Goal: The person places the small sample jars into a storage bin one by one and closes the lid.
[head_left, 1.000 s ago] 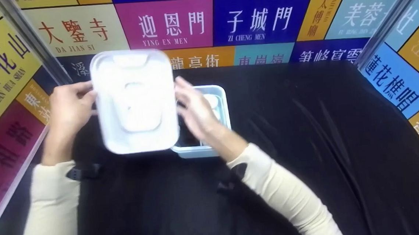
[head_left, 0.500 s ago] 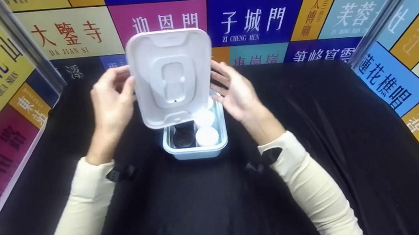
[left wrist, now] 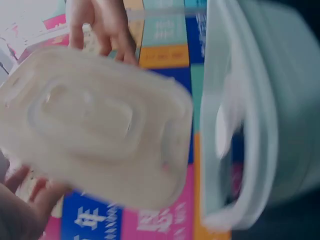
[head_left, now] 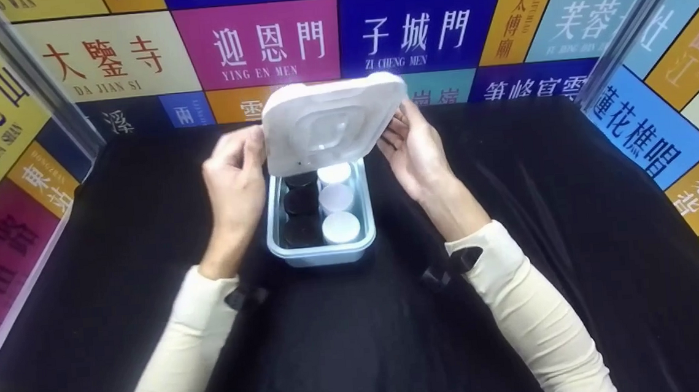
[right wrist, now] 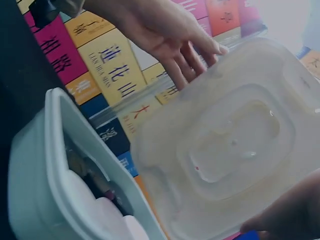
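Observation:
Both hands hold a whitish plastic lid (head_left: 344,122) by its opposite sides, tilted above the back part of a pale blue box (head_left: 326,258). My left hand (head_left: 234,173) grips the lid's left edge; in the right wrist view its thumb lies along the rim. On the other side, my right hand (head_left: 417,154) holds the right edge, fingers behind it. The lid's recessed underside faces me, with a stepped rounded panel in its middle. Inside the open box stand round black pieces (head_left: 302,230) in a left row and round white pieces (head_left: 340,227) in a right row. The lid hides the box's far end.
A black cloth (head_left: 347,344) covers the table under the box. Colourful printed panels (head_left: 259,42) with large characters rise behind and at both sides. Clear upright posts (head_left: 639,34) stand at the back corners.
The lid has come rightward from the left side, then lower over the box, and its top now leans back. Both hands have moved right with it. The box has stayed put.

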Demonstrator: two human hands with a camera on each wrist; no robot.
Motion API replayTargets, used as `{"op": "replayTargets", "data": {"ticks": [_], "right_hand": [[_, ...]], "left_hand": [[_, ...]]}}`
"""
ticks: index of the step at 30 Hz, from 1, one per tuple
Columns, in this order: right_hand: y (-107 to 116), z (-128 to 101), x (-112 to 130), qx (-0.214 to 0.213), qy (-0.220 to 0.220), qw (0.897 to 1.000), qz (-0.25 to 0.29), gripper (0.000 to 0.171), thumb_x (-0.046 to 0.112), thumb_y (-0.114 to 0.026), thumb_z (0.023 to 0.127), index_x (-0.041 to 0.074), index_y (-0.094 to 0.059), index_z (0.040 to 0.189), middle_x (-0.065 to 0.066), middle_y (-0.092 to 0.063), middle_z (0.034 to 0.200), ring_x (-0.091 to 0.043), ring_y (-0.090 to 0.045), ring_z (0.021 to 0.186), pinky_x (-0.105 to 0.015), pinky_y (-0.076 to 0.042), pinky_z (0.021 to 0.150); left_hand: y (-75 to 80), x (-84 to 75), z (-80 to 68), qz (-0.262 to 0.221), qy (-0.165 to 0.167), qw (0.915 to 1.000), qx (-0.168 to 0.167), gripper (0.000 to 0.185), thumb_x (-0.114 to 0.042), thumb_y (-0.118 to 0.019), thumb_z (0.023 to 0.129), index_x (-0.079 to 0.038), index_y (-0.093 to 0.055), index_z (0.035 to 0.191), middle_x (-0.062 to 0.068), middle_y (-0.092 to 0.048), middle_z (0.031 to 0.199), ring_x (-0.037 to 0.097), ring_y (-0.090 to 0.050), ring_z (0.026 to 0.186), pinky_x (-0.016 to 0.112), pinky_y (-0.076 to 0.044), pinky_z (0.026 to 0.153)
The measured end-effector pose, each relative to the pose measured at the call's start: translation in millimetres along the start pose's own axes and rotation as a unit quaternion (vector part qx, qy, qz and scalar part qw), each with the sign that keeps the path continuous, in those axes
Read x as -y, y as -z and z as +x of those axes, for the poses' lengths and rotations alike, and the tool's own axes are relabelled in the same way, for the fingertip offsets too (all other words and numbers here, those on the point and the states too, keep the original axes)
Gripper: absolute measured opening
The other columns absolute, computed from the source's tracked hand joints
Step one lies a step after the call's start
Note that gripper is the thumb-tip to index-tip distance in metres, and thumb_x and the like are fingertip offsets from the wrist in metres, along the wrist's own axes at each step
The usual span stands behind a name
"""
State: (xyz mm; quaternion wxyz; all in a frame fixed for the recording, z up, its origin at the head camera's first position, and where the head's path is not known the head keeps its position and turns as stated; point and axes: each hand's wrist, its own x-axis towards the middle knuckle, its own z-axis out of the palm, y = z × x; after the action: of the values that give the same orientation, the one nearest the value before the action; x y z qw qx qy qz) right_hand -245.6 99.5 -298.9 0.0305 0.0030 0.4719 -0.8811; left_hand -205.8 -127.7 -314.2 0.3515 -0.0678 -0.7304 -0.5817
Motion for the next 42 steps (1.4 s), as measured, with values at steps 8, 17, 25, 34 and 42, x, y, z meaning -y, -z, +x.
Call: {"op": "replayTargets", "data": {"ticks": [8,17,25,34,42], "right_hand": [[12,-2,-14,0.060,0.052,0.996,0.028,0.029,0.028,-0.028,0.111,0.013,-0.049,0.126,-0.006,-0.050,0.125,-0.020,-0.048,0.124,-0.037,-0.033,0.127],[37,3,-20,0.142,0.045,0.989,0.025,0.050,0.029,-0.016,0.111,0.001,-0.024,0.151,-0.019,-0.028,0.159,-0.028,-0.020,0.155,-0.036,-0.016,0.134],[59,2,-14,0.276,-0.007,0.957,-0.089,0.113,0.053,-0.070,0.085,-0.015,-0.010,0.154,-0.026,-0.008,0.166,-0.032,-0.008,0.157,-0.040,-0.008,0.134],[78,12,-33,0.354,-0.021,0.904,-0.239,0.106,0.051,-0.066,0.091,-0.001,-0.002,0.158,-0.010,0.003,0.169,-0.026,-0.001,0.157,-0.045,-0.003,0.133],[90,19,-52,0.345,0.012,0.883,-0.319,0.111,0.064,-0.058,0.085,0.001,-0.002,0.158,-0.009,0.012,0.169,-0.023,0.015,0.156,-0.046,0.004,0.133]], "left_hand": [[3.2,-2.0,-1.6,0.005,0.181,0.9786,0.097,0.047,-0.036,-0.046,0.107,0.002,-0.069,0.122,0.019,-0.068,0.127,0.024,-0.061,0.118,0.037,-0.051,0.111],[25.3,14.0,3.7,-0.070,0.284,0.9058,0.307,0.071,-0.056,-0.036,0.104,0.002,-0.051,0.143,0.015,-0.063,0.131,0.020,-0.059,0.123,0.040,-0.044,0.121],[43.0,55.1,3.1,-0.133,0.240,0.8824,0.382,0.061,-0.035,-0.031,0.109,0.005,-0.025,0.155,0.016,-0.018,0.167,0.027,-0.013,0.156,0.053,-0.015,0.132],[45.0,81.8,0.1,-0.037,0.152,0.8982,0.411,0.062,-0.032,-0.027,0.109,-0.007,-0.002,0.160,0.002,0.005,0.169,0.018,0.007,0.157,0.040,0.005,0.134],[35.0,104.9,-6.7,0.058,0.144,0.8930,0.422,0.064,-0.048,-0.022,0.109,-0.018,0.001,0.161,-0.007,0.007,0.168,0.012,0.009,0.156,0.041,0.005,0.134]]}}
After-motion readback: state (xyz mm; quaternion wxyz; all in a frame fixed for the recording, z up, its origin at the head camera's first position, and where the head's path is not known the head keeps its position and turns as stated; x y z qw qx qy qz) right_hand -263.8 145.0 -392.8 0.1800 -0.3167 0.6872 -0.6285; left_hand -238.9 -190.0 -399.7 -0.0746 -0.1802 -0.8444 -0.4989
